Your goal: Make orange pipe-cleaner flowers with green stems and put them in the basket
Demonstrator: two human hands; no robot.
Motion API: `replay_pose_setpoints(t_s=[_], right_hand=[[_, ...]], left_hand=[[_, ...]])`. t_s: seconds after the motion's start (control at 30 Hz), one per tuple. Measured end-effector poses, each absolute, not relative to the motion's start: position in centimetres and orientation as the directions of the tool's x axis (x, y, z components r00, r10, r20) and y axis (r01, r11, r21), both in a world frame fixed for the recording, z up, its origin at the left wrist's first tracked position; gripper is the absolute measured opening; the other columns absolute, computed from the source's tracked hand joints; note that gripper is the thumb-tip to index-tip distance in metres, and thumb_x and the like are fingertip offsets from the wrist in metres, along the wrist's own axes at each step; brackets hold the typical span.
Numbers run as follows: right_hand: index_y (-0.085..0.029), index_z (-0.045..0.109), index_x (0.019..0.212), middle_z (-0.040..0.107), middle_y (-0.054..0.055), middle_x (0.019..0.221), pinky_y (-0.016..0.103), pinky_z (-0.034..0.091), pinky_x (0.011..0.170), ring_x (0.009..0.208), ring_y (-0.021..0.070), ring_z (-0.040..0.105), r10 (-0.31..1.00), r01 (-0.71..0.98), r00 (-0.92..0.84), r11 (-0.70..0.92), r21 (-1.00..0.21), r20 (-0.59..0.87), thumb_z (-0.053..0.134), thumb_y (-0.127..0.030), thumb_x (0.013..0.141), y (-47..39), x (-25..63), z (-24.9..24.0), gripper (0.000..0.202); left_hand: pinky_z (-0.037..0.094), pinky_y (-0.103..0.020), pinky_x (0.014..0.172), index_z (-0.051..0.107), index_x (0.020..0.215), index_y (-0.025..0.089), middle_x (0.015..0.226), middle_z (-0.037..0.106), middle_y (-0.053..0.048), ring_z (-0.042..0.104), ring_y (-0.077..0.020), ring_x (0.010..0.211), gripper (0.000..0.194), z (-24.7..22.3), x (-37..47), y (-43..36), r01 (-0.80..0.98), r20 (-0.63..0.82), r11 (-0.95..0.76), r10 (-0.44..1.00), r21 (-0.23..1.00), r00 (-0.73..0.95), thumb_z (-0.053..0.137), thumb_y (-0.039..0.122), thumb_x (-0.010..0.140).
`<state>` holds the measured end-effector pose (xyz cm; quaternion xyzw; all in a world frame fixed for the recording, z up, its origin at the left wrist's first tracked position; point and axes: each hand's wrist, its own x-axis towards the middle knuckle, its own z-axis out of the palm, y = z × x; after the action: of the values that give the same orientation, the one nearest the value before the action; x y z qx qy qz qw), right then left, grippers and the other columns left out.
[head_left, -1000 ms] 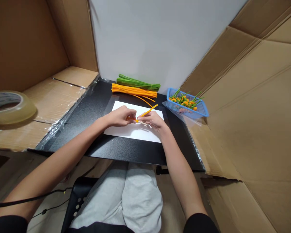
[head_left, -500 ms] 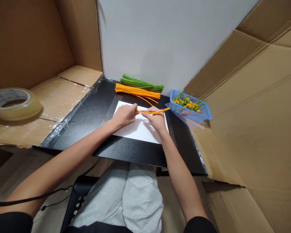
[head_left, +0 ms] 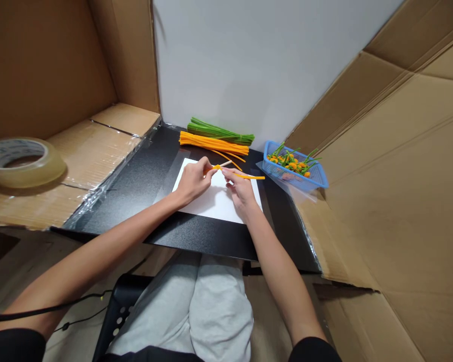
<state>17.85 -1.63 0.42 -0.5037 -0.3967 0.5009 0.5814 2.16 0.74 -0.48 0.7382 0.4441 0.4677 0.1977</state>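
Over a white sheet (head_left: 211, 203), my left hand (head_left: 194, 182) pinches one end of an orange fuzzy stem, where a thin pale stick (head_left: 225, 163) also shows. Orange loops sit around the stick between my hands. My right hand (head_left: 240, 187) has its fingertips closed on the orange stem (head_left: 252, 177), whose free end points right. The stick's far end slants up past my right fingertips. Behind my hands lie an orange bundle of stems (head_left: 213, 143) and a green bundle (head_left: 221, 131), with a few loose orange stems in front.
A blue basket (head_left: 319, 177) with small orange-and-green pieces stands at the right on a clear plastic sheet. A large tape roll (head_left: 53, 168) lies on cardboard at the left. Cardboard walls flank the black table (head_left: 207, 239), with a white wall behind.
The pale stick now shows between my fingers. The orange stem's free end has swung lower, and my right hand has tilted, its lower fingers curled.
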Motion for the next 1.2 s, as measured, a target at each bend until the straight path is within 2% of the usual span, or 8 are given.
replay_pose_setpoints(t_s=[0.2,0.33,0.43,0.6,0.73,0.87,1.03,1.2], right_hand=[[-0.020,0.071,0.072,0.054,-0.005,0.061,0.023,0.021,0.045,0.057,0.0081,0.041,0.957,-0.495,0.018,-0.242,-0.834,-0.288,0.085,-0.021,0.054,-1.4,18.3,0.7,0.022],[-0.019,0.069,0.073,0.057,-0.004,0.063,0.022,0.025,0.043,0.057,0.0078,0.045,0.933,-0.551,-0.109,-0.345,-0.760,-0.344,0.085,-0.014,0.056,-1.1,19.3,0.4,0.023],[-0.018,0.067,0.069,0.059,-0.003,0.064,0.020,0.029,0.046,0.058,0.0076,0.049,0.915,-0.539,-0.169,-0.397,-0.743,-0.367,0.084,-0.010,0.057,-1.1,19.9,0.3,0.023],[-0.017,0.070,0.071,0.063,-0.001,0.067,0.022,0.033,0.050,0.062,0.0093,0.052,0.894,-0.386,-0.223,-0.446,-0.808,-0.387,0.087,-0.015,0.056,-1.3,20.5,0.4,0.023],[-0.012,0.074,0.069,0.064,0.001,0.067,0.023,0.030,0.051,0.060,0.0083,0.049,0.913,-0.120,-0.247,-0.363,-0.924,-0.326,0.093,-0.023,0.047,-1.5,20.7,0.6,0.031],[-0.013,0.077,0.069,0.066,0.002,0.065,0.026,0.029,0.052,0.057,0.0092,0.047,0.963,0.108,-0.131,-0.223,-0.969,-0.236,0.093,-0.031,0.045,-1.6,20.7,0.9,0.034],[-0.016,0.078,0.069,0.071,0.004,0.068,0.029,0.041,0.062,0.066,0.0151,0.058,0.999,0.147,0.027,-0.028,-0.989,-0.025,0.092,-0.038,0.048,-1.9,20.1,1.6,0.033],[-0.018,0.077,0.070,0.073,0.005,0.071,0.032,0.046,0.067,0.068,0.0169,0.060,0.984,0.114,0.082,0.151,-0.982,0.161,0.088,-0.040,0.056,-2.0,19.5,1.7,0.028]], left_hand=[[0.045,-0.024,0.058,0.056,0.078,0.018,0.068,0.069,-0.002,0.064,-0.0140,0.061,0.027,-0.8,2.4,1.2,0.131,0.433,-0.464,0.876,0.876,0.211,0.067,0.041,0.085],[0.043,-0.022,0.054,0.054,0.075,0.017,0.062,0.066,-0.002,0.061,-0.0121,0.055,0.041,-0.1,2.0,1.5,-0.042,0.380,-0.392,0.853,0.919,0.359,0.073,0.053,0.078],[0.043,-0.021,0.054,0.053,0.071,0.016,0.060,0.065,-0.002,0.060,-0.0110,0.055,0.044,0.7,1.2,1.7,-0.076,0.355,-0.365,0.802,0.928,0.481,0.075,0.054,0.075],[0.042,-0.021,0.054,0.060,0.073,0.015,0.064,0.066,-0.003,0.058,-0.0108,0.057,0.036,1.5,-0.3,1.9,0.033,0.337,-0.473,0.672,0.880,0.659,0.072,0.047,0.081],[0.037,-0.022,0.055,0.063,0.069,0.015,0.062,0.065,-0.001,0.054,-0.0104,0.056,0.029,1.9,-0.7,1.7,0.167,0.358,-0.711,0.526,0.683,0.771,0.067,0.039,0.084],[0.035,-0.023,0.055,0.067,0.073,0.017,0.061,0.066,-0.001,0.053,-0.0109,0.052,0.018,1.9,-0.5,1.6,0.276,0.345,-0.823,0.479,0.496,0.807,0.062,0.030,0.084],[0.035,-0.027,0.056,0.069,0.080,0.018,0.066,0.069,-0.005,0.060,-0.0176,0.058,0.012,1.1,-0.1,2.0,0.499,0.327,-0.809,0.583,0.310,0.744,0.059,0.024,0.081],[0.037,-0.028,0.059,0.069,0.086,0.018,0.078,0.073,-0.009,0.066,-0.0226,0.069,0.015,0.5,0.2,2.1,0.659,0.392,-0.678,0.731,0.327,0.558,0.058,0.029,0.084]])
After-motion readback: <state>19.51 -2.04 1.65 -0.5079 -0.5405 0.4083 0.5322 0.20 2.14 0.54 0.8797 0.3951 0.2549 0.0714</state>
